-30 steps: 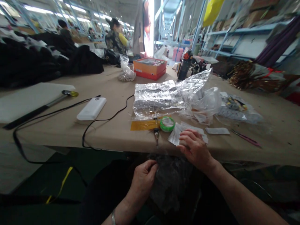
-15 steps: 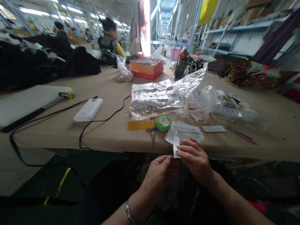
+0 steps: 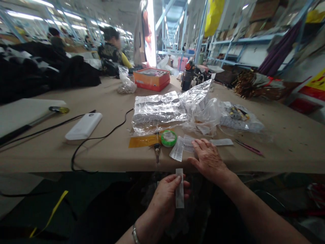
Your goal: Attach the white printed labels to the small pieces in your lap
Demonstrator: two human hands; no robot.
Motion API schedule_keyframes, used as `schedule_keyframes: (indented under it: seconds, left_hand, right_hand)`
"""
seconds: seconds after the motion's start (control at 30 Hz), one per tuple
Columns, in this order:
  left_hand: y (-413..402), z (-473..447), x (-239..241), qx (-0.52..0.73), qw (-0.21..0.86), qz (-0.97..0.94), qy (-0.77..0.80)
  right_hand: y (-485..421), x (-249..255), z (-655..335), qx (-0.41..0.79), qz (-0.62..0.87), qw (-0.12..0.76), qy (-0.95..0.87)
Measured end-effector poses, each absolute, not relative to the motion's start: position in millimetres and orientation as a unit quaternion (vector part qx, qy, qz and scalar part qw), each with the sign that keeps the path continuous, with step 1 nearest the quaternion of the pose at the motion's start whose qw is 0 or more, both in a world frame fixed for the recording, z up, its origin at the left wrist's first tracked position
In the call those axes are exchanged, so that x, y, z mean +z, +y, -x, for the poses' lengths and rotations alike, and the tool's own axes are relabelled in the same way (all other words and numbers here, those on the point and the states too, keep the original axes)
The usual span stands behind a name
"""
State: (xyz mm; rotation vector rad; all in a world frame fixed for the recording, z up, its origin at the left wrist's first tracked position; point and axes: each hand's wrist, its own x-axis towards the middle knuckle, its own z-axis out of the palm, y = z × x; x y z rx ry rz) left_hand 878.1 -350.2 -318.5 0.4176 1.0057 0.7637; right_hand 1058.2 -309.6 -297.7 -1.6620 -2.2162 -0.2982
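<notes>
Below the table's front edge, my left hand (image 3: 169,191) pinches a narrow white strip (image 3: 179,196) between thumb and fingers; it looks like a fabric label. My right hand (image 3: 208,158) lies over printed strips (image 3: 188,143) on the table, fingers stretched out and touching them. Another fanned bundle of strips (image 3: 177,149) sits just left of those. Beyond my right fingers is a separate flat white strip (image 3: 222,142). A green-rimmed round tin (image 3: 169,138) with whitish content stands left of the strips, beside a pointed tool (image 3: 157,152) with a metal tip.
Clear plastic bags (image 3: 158,112) lie across the middle. Pink tweezers (image 3: 249,147) rest at right. A white power bank (image 3: 84,126) and a black cable (image 3: 106,136) are at left. Farther back are an orange box (image 3: 151,80), a dark bottle (image 3: 188,77) and a seated person (image 3: 111,51).
My left hand now has the white strip alone, lower and nearer me. My right hand has let go of it and moved forward onto the printed strips. The view has shifted slightly right.
</notes>
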Motion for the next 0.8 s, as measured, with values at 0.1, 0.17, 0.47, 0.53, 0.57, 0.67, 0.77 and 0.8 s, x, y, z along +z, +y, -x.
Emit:
schedule_keyframes:
  seconds: [0.1,0.17,0.47,0.53,0.57,0.67,0.77,0.8]
  left_hand:
    - [-353.1,-876.1,-323.6,0.351,0.788,-0.197,0.465]
    - [-354.3,-875.2,-325.9,0.349,0.788,-0.199,0.467]
    - [-356.5,-876.7,-322.5,0.323,0.789,-0.204,0.481]
    - [-356.5,-876.9,-319.6,0.314,0.794,-0.201,0.480]
    - [-356.5,-876.9,-317.9,0.308,0.798,-0.198,0.478]
    - [-356.8,-877.0,-312.5,0.290,0.822,-0.182,0.455]
    - [-357.5,-876.9,-308.6,0.304,0.849,-0.172,0.396]
    - [-357.8,-876.7,-308.0,0.319,0.853,-0.168,0.377]
  right_hand:
    - [-313.2,-300.3,-1055.3,-0.115,0.586,0.153,-0.787]
    - [-321.3,-304.7,-1053.6,-0.117,0.583,0.148,-0.790]
    - [-335.6,-318.1,-1081.4,-0.133,0.510,0.261,-0.809]
    - [-338.0,-315.7,-1083.1,-0.101,0.503,0.310,-0.800]
    - [-340.4,-313.9,-1081.2,-0.080,0.497,0.341,-0.794]
    - [-352.2,-310.1,-1065.7,-0.009,0.451,0.421,-0.787]
    - [-366.4,-313.9,-1045.6,0.051,0.388,0.425,-0.816]
    - [-370.3,-317.2,-1040.5,0.063,0.372,0.416,-0.827]
